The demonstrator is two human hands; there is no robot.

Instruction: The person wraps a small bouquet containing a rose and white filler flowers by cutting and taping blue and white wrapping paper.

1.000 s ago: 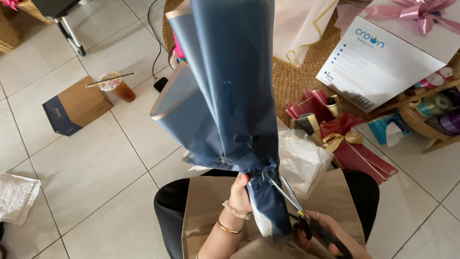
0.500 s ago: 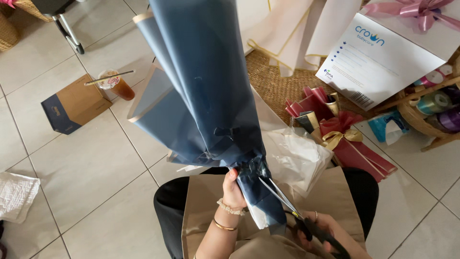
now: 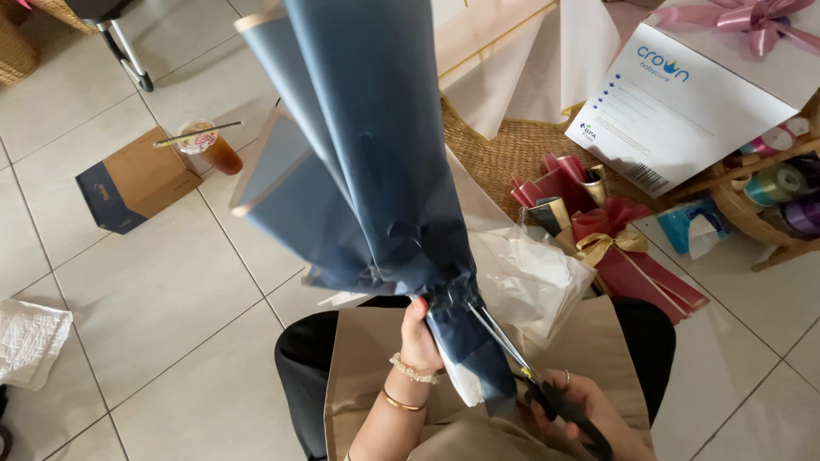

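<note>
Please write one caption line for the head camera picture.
Left hand grips a blue paper wrap at its neck; right hand holds scissors there.

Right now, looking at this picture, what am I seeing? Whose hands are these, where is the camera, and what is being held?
There is no machine here: a person works with bare hands, and a camera on their head looks down. The left hand grips the gathered neck of a dark blue paper wrap that fans upward. The right hand holds black-handled scissors, blades pointing at that neck. On the tiled floor lie a small cardboard box, an iced drink with a straw, a white box, red ribbon bows and ribbon spools.
</note>
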